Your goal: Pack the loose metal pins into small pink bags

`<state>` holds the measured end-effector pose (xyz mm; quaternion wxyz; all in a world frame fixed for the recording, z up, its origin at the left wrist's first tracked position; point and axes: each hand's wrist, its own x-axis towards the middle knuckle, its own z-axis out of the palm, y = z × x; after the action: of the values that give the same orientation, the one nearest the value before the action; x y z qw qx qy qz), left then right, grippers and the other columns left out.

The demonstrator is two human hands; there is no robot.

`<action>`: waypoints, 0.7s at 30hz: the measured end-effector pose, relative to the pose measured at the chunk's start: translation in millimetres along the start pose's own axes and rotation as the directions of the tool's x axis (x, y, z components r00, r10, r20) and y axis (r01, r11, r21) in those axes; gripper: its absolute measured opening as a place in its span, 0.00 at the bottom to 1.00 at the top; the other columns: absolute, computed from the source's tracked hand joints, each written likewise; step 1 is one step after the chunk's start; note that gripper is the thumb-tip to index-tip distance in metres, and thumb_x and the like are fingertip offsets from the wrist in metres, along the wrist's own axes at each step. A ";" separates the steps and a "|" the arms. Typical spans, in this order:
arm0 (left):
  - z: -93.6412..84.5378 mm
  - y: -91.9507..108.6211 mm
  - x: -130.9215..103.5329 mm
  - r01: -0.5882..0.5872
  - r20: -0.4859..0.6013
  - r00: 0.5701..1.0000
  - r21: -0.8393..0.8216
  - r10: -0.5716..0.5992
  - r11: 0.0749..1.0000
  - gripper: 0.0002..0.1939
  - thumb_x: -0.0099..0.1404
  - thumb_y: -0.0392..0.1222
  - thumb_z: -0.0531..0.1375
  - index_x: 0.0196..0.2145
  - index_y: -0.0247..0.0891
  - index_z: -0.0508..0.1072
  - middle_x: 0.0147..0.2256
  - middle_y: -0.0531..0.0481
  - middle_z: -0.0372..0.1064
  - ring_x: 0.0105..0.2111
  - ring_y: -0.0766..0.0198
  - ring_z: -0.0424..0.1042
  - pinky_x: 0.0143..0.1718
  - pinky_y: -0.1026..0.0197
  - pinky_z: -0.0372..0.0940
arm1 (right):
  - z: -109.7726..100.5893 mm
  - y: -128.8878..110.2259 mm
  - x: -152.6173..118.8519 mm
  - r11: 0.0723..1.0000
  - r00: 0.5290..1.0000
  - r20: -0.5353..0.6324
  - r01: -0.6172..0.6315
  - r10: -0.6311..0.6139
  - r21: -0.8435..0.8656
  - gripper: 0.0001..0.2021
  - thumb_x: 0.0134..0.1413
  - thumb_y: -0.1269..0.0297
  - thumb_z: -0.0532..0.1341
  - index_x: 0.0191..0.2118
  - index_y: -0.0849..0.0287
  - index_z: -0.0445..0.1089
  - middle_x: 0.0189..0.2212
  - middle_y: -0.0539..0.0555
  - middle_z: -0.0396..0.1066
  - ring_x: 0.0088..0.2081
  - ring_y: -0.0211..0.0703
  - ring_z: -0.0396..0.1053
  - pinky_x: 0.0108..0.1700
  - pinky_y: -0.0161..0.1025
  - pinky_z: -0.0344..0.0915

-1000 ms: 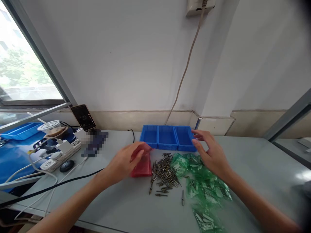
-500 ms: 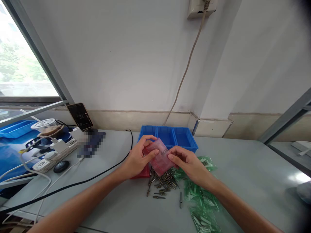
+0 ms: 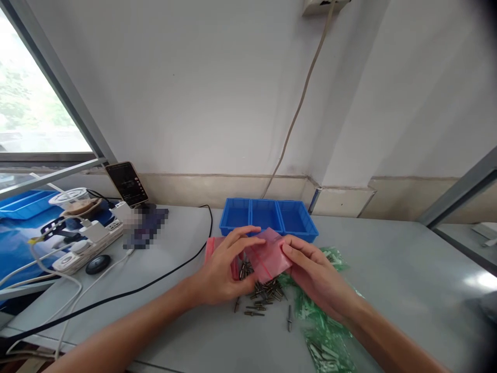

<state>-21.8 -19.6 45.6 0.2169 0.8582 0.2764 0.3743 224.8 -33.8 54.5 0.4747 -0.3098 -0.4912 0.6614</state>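
Note:
A translucent red zip bag [image 3: 267,256] is pinched at its right edge by the thumb and fingers of my right hand [image 3: 316,272]. My left hand [image 3: 223,264] is open around the bag's left side, thumb and fingers spread apart; its fingertips are at the bag's upper left edge. Whether they press on it I cannot tell. Below the bag lies a pile of rivet-like metal fasteners [image 3: 267,292], partly hidden by my hands. More red bags [image 3: 212,246] lie on the table behind my left hand. Green plastic bags [image 3: 324,321] with slim pieces inside lie beside my right forearm.
A blue three-compartment tray [image 3: 267,215] stands behind my hands, near the wall. One loose fastener [image 3: 289,318] lies apart from the pile. At left are a black cable [image 3: 155,284], a mouse [image 3: 98,264], a power strip [image 3: 64,264] and a propped phone [image 3: 128,182].
My left hand has let its pinch go and spread its fingers. The red bag has turned and shifted slightly right with my right hand, uncovering the red bags on the table.

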 end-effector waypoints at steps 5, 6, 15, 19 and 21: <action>10.3 -4.8 -0.4 0.120 -0.127 0.984 -0.032 -0.123 0.992 0.14 0.79 0.42 0.58 0.58 0.43 0.76 0.55 0.43 0.77 0.55 0.53 0.75 0.59 0.51 0.68 | 3.2 4.5 -1.2 0.998 0.999 0.052 -0.016 0.012 0.066 0.11 0.71 0.53 0.65 0.43 0.54 0.79 0.43 0.54 0.72 0.46 0.46 0.70 0.50 0.43 0.72; 10.9 -5.4 0.0 0.182 -0.148 0.971 -0.042 -0.186 0.982 0.13 0.80 0.44 0.56 0.55 0.42 0.77 0.49 0.45 0.80 0.48 0.55 0.77 0.54 0.54 0.70 | 2.3 5.7 -1.4 1.000 0.999 0.051 -0.004 0.004 0.018 0.12 0.73 0.51 0.64 0.46 0.54 0.79 0.45 0.55 0.73 0.48 0.48 0.71 0.49 0.44 0.73; 9.2 -1.7 5.9 0.295 -0.080 0.946 -0.192 -0.314 0.936 0.20 0.78 0.54 0.58 0.38 0.37 0.80 0.38 0.47 0.77 0.39 0.58 0.73 0.43 0.59 0.68 | -2.4 21.1 0.0 0.862 0.966 -0.109 0.156 -0.236 -0.483 0.13 0.69 0.51 0.66 0.51 0.50 0.68 0.46 0.52 0.69 0.39 0.44 0.68 0.44 0.42 0.71; 11.3 -0.8 5.3 0.308 -0.062 0.944 -0.193 -0.325 0.932 0.20 0.78 0.54 0.59 0.34 0.37 0.78 0.33 0.48 0.75 0.37 0.58 0.72 0.42 0.58 0.68 | 1.8 22.4 0.2 0.896 0.971 -0.106 0.153 -0.215 -0.417 0.19 0.70 0.50 0.64 0.59 0.49 0.63 0.39 0.50 0.70 0.36 0.44 0.67 0.42 0.41 0.70; 13.3 -0.9 4.4 0.338 -0.043 0.932 -0.256 -0.359 0.906 0.17 0.77 0.54 0.61 0.40 0.37 0.78 0.34 0.49 0.75 0.34 0.60 0.72 0.39 0.59 0.67 | 2.2 22.0 0.0 0.907 0.972 -0.118 0.143 -0.204 -0.396 0.22 0.71 0.50 0.64 0.63 0.49 0.60 0.35 0.48 0.68 0.35 0.45 0.67 0.40 0.40 0.70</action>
<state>-9.5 -18.3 39.1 0.3719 0.7441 0.3864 0.3984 215.7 -36.0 34.5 0.4989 -0.4028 -0.5981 0.4807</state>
